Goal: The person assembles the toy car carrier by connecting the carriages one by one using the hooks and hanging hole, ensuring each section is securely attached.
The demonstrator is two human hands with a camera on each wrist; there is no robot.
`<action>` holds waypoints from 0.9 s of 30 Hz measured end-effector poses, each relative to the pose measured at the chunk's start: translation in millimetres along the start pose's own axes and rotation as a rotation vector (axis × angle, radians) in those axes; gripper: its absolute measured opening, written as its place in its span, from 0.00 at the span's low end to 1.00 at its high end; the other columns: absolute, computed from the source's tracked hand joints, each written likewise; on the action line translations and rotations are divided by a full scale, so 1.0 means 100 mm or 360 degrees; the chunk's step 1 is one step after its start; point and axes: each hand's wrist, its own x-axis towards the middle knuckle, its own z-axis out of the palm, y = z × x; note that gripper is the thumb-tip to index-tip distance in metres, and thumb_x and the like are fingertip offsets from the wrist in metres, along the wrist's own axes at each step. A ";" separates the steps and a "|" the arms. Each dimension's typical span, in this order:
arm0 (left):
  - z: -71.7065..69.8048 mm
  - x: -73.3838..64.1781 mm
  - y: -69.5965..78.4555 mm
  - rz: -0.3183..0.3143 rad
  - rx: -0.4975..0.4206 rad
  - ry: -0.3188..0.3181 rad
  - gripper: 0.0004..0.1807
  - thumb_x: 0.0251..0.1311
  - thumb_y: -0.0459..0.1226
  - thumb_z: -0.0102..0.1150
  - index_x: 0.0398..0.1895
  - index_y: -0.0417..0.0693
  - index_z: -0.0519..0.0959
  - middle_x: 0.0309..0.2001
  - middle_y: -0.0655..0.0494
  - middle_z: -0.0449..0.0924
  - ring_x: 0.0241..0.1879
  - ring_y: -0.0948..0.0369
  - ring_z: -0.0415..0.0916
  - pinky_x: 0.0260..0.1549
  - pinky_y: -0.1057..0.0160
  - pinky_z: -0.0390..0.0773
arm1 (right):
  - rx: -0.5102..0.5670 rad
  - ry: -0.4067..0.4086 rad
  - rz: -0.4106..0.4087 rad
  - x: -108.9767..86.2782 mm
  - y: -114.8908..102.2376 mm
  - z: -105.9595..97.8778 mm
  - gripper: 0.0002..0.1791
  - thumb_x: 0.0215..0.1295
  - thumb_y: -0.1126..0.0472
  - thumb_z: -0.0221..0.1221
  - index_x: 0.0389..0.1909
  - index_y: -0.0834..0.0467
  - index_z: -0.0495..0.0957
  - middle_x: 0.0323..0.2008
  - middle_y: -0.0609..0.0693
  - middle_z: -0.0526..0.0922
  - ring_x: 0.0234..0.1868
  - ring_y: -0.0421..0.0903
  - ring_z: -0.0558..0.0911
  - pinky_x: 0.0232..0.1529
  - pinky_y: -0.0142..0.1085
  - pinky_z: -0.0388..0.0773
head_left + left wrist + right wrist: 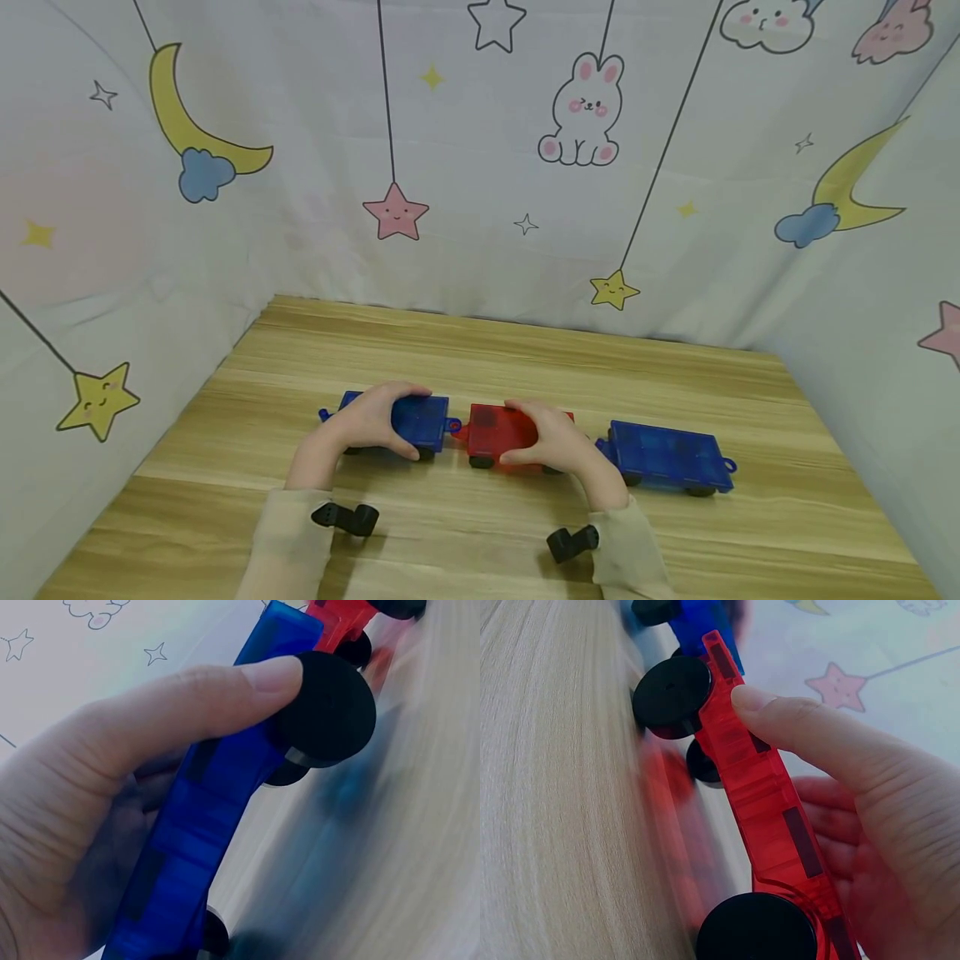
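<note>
We log: red car (491,427), fingers of right hand (557,437) grasping; at its nine o'clock, blue car (424,421), fingers of left hand (367,421) grasping; three o'clock, second blue car (667,456).

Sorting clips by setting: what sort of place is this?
Likely a screened-off play or filming corner: cartoon-printed cloth on three sides of a wood-grain surface with toy wagons.
</note>
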 end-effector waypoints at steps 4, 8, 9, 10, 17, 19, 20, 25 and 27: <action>0.01 0.00 0.00 -0.0004 -0.0006 -0.0005 0.51 0.35 0.49 0.82 0.66 0.43 0.71 0.64 0.44 0.73 0.63 0.44 0.69 0.61 0.40 0.69 | 0.0004 0.0003 -0.0011 0.00 0.00 0.00 0.47 0.50 0.46 0.73 0.69 0.60 0.67 0.64 0.58 0.74 0.63 0.58 0.74 0.61 0.55 0.72; 0.01 0.00 0.01 -0.0024 -0.0020 -0.0016 0.51 0.34 0.49 0.82 0.66 0.45 0.71 0.64 0.45 0.72 0.63 0.45 0.69 0.61 0.40 0.69 | -0.0005 0.0008 -0.0046 0.00 0.00 0.00 0.47 0.50 0.47 0.73 0.69 0.61 0.67 0.64 0.58 0.74 0.63 0.58 0.74 0.61 0.54 0.73; 0.01 -0.01 0.01 -0.0032 -0.0029 -0.0018 0.51 0.34 0.49 0.82 0.66 0.46 0.71 0.64 0.45 0.72 0.63 0.45 0.69 0.61 0.41 0.69 | -0.0006 0.0009 -0.0053 0.00 0.00 0.00 0.47 0.50 0.47 0.73 0.69 0.61 0.67 0.65 0.59 0.74 0.63 0.58 0.73 0.61 0.54 0.73; 0.02 -0.01 0.01 -0.0032 -0.0025 -0.0019 0.51 0.35 0.49 0.82 0.66 0.46 0.71 0.64 0.45 0.72 0.63 0.45 0.69 0.61 0.41 0.69 | -0.0010 0.0010 -0.0056 0.00 0.01 0.00 0.47 0.50 0.47 0.73 0.69 0.62 0.67 0.65 0.59 0.74 0.63 0.59 0.73 0.61 0.54 0.73; 0.02 0.00 0.02 -0.0031 -0.0027 -0.0021 0.50 0.34 0.48 0.82 0.66 0.45 0.71 0.64 0.45 0.72 0.63 0.45 0.69 0.61 0.41 0.69 | -0.0011 0.0012 -0.0042 0.00 0.01 0.00 0.47 0.50 0.47 0.73 0.69 0.61 0.66 0.65 0.59 0.73 0.63 0.59 0.73 0.61 0.55 0.73; 0.02 0.00 0.01 -0.0028 -0.0022 -0.0020 0.50 0.34 0.48 0.82 0.66 0.45 0.71 0.64 0.45 0.72 0.64 0.45 0.69 0.61 0.41 0.69 | -0.0006 0.0010 -0.0039 -0.01 0.00 0.00 0.47 0.50 0.47 0.73 0.69 0.61 0.67 0.65 0.59 0.73 0.64 0.59 0.73 0.61 0.55 0.72; 0.02 0.00 0.01 -0.0027 -0.0016 -0.0020 0.51 0.34 0.48 0.83 0.66 0.45 0.71 0.64 0.45 0.72 0.64 0.45 0.69 0.61 0.41 0.69 | -0.0008 0.0010 -0.0039 -0.01 0.00 0.00 0.47 0.50 0.47 0.73 0.69 0.61 0.67 0.65 0.59 0.73 0.64 0.59 0.73 0.61 0.55 0.72; 0.02 0.00 0.01 -0.0039 0.0017 -0.0025 0.51 0.34 0.49 0.83 0.66 0.46 0.71 0.64 0.46 0.72 0.64 0.46 0.69 0.61 0.42 0.69 | 0.0006 0.0003 -0.0030 -0.01 -0.01 0.00 0.47 0.50 0.47 0.73 0.69 0.61 0.67 0.65 0.59 0.73 0.64 0.59 0.73 0.61 0.55 0.72; 0.02 0.01 0.02 -0.0046 0.0022 -0.0029 0.51 0.33 0.49 0.83 0.66 0.46 0.71 0.64 0.46 0.72 0.63 0.46 0.69 0.61 0.42 0.69 | 0.0007 0.0003 -0.0028 -0.01 0.00 0.00 0.47 0.50 0.47 0.73 0.69 0.61 0.67 0.65 0.59 0.73 0.64 0.59 0.73 0.61 0.55 0.72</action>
